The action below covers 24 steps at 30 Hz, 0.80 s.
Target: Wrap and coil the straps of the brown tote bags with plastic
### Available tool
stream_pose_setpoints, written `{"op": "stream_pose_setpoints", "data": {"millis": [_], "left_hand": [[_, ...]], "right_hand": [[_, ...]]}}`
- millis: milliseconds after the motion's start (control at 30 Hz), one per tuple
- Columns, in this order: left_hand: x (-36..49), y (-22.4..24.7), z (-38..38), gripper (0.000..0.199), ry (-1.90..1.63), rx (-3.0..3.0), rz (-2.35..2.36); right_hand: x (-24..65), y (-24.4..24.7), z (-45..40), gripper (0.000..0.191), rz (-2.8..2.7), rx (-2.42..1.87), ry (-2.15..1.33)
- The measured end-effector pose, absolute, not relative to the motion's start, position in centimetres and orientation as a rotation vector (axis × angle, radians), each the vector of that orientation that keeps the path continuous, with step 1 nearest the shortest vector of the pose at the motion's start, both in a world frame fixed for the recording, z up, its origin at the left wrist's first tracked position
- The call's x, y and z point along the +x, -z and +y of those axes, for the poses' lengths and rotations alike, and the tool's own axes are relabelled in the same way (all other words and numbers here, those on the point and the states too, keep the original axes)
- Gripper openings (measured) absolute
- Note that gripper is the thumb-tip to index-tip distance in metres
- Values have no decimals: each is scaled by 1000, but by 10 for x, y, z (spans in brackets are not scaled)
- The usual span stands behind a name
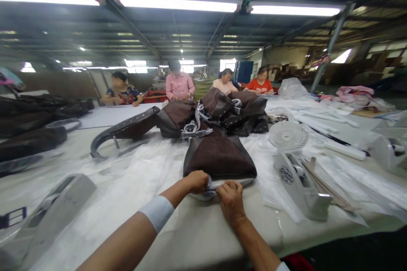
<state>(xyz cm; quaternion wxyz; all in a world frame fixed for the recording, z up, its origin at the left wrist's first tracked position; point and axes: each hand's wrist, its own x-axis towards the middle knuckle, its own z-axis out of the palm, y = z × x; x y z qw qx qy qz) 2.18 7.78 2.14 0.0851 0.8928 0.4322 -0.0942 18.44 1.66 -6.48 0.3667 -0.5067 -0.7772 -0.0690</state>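
A dark brown handbag point(219, 156) with black side panels lies on the table in front of me. Along its near edge runs a greyish strap wrapped in clear plastic point(208, 194). My left hand point(199, 181) is closed in a fist on the left part of this strap, against the bag's near left corner. Bent fingers of my right hand point(231, 201) pinch the strap a little further right. Part of the strap is hidden under both hands. Right behind this bag is a heap of similar brown bags point(219, 112) with plastic-wrapped handles.
A tape dispenser point(302, 186) and a small white fan point(288, 136) stand at the right; another tape dispenser point(51, 211) is at the left. One bag point(127, 129) lies on its side. Plastic bags point(127, 178) cover much of the table. Several people work across it.
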Motion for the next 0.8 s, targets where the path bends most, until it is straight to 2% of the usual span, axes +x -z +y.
{"op": "stream_pose_setpoints", "data": {"millis": [300, 467, 633, 800], "left_hand": [[13, -19, 83, 17, 273, 2678, 1073], [9, -16, 88, 16, 277, 2655, 1018], [12, -19, 92, 17, 315, 2603, 1004], [21, -28, 86, 13, 413, 2422, 1117]], "right_hand": [[188, 64, 23, 5, -1881, -1413, 88], [190, 63, 31, 29, -1997, -1392, 125], [193, 49, 38, 38, -2361, -1343, -18], [192, 40, 38, 43, -2386, -1357, -121]]}}
